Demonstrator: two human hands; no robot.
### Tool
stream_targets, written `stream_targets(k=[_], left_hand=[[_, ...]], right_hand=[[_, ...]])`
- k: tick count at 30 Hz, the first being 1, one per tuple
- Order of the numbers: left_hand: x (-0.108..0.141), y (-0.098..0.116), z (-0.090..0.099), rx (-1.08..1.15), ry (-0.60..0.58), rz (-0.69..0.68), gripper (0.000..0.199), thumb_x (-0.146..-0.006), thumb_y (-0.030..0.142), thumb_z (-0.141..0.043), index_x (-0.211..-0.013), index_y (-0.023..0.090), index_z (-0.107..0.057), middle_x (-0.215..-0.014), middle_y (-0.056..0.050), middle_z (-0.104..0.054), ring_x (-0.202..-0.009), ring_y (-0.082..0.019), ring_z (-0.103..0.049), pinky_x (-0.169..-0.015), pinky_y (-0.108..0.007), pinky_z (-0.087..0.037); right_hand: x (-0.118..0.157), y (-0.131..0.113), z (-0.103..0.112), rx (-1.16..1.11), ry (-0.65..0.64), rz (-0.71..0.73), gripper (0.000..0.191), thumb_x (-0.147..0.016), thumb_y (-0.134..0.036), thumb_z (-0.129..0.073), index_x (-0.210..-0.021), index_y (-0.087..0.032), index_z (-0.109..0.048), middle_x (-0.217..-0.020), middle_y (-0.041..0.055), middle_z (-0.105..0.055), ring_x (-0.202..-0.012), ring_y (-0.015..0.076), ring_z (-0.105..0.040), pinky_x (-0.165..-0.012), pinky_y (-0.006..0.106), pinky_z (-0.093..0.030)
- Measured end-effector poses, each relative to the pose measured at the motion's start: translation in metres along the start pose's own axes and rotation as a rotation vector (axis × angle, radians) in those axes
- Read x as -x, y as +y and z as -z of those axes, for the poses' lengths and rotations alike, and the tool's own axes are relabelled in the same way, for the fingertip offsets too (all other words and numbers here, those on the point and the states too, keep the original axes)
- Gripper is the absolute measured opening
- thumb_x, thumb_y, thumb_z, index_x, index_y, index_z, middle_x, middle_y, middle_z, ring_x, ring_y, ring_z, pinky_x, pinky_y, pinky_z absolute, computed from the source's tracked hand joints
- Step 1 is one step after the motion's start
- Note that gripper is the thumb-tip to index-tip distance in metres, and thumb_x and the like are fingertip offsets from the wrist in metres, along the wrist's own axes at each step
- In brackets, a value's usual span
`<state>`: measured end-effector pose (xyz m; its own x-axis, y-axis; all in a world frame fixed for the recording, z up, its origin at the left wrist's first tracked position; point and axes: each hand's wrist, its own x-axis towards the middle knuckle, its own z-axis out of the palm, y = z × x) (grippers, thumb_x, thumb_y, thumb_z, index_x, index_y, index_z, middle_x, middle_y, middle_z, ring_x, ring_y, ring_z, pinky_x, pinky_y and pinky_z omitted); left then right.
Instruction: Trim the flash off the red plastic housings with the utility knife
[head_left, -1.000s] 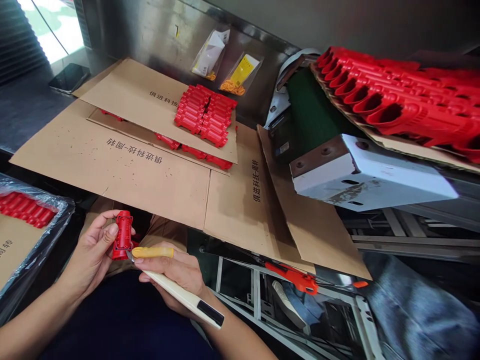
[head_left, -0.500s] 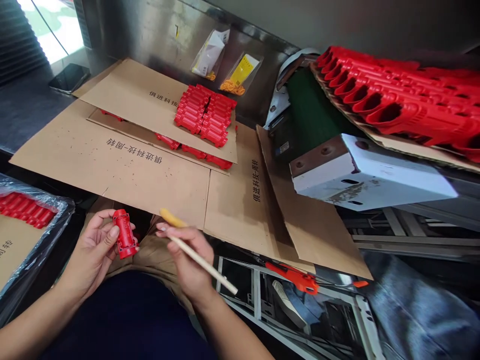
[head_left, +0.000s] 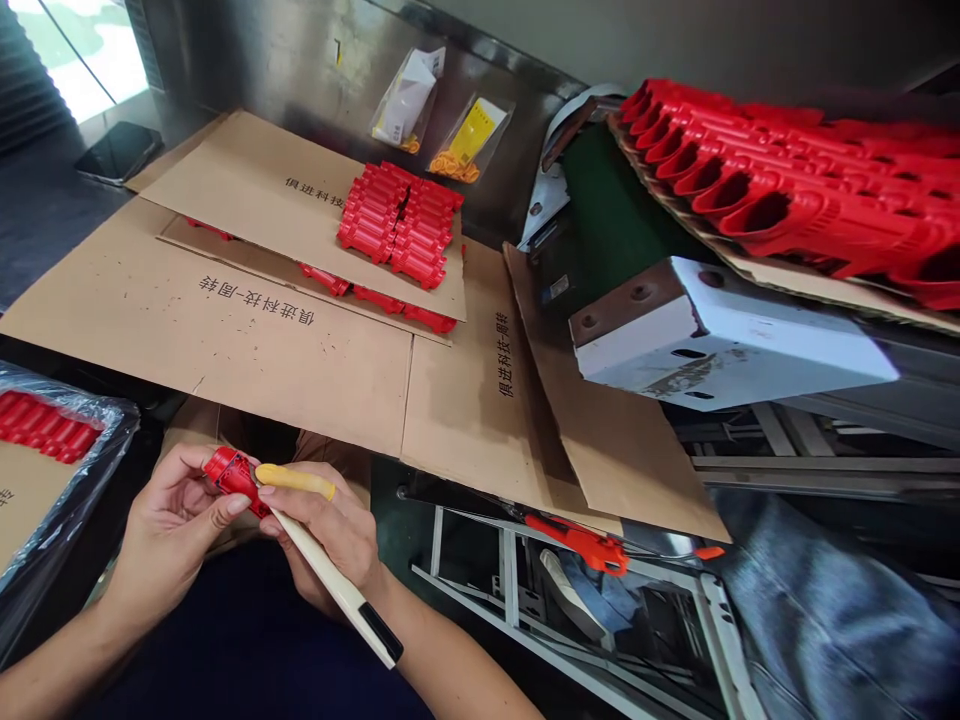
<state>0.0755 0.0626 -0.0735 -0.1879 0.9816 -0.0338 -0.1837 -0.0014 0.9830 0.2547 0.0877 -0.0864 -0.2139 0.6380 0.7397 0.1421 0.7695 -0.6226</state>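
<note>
My left hand (head_left: 169,520) is closed around a red plastic cylindrical part (head_left: 231,470), its thumb pressed against the side. The part is tilted, and its lower end is hidden by my fingers. My right hand (head_left: 330,525) meets it from the right and grips a slim white pen-shaped tool (head_left: 322,565) with a black patch near its back end. That tool's tip is hidden at the part. A yellow finger cot (head_left: 296,481) covers one finger of my right hand, close against the red part. Both hands are above my lap, in front of the cardboard sheet (head_left: 300,390).
Red parts (head_left: 401,225) lie in rows on a stacked cardboard sheet. More red parts (head_left: 787,190) sit on cardboard above the green-belted conveyor (head_left: 622,205). A plastic-lined box (head_left: 112,430) stands at left. Orange-handled cutters (head_left: 581,545), a phone (head_left: 120,152) and bagged finger cots (head_left: 454,165) are around.
My right hand has moved left, bringing the white tool and yellow-covered finger to the red part. My left hand has tilted the part and shifted slightly left. The view has shifted a little.
</note>
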Motion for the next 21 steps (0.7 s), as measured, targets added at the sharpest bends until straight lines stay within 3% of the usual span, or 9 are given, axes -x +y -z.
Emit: stream_targets(k=[11, 16, 21], left_hand=[[0.0, -0.004, 0.002, 0.02, -0.059, -0.019, 0.017, -0.087, 0.025, -0.091, -0.096, 0.026, -0.077, -0.093, 0.002, -0.083, -0.086, -0.011, -0.077, -0.082, -0.016, -0.063], [0.001, -0.003, -0.002, 0.018, -0.029, -0.065, 0.017, -0.085, 0.023, -0.093, -0.095, 0.026, -0.079, -0.093, 0.003, -0.084, -0.085, -0.011, -0.079, -0.081, -0.014, -0.064], [0.004, -0.008, -0.003, 0.067, 0.003, -0.022, 0.019, -0.084, 0.023, -0.094, -0.096, 0.025, -0.079, -0.096, 0.001, -0.085, -0.09, -0.012, -0.081, -0.086, -0.016, -0.064]], right_hand=[[-0.001, -0.005, 0.001, -0.011, 0.004, -0.039, 0.025, -0.104, -0.012, -0.069, -0.128, -0.016, -0.073, -0.114, 0.0154, -0.083, -0.107, 0.0241, -0.081, -0.09, 0.039, -0.072], [0.001, -0.008, -0.001, 0.04, 0.02, -0.047, 0.027, -0.104, -0.01, -0.065, -0.129, -0.017, -0.072, -0.112, 0.0147, -0.083, -0.105, 0.0254, -0.081, -0.086, 0.041, -0.073], [0.001, -0.011, 0.001, -0.002, 0.007, -0.08, 0.027, -0.102, -0.006, -0.065, -0.127, -0.015, -0.072, -0.11, 0.015, -0.083, -0.108, 0.0254, -0.08, -0.093, 0.042, -0.071]])
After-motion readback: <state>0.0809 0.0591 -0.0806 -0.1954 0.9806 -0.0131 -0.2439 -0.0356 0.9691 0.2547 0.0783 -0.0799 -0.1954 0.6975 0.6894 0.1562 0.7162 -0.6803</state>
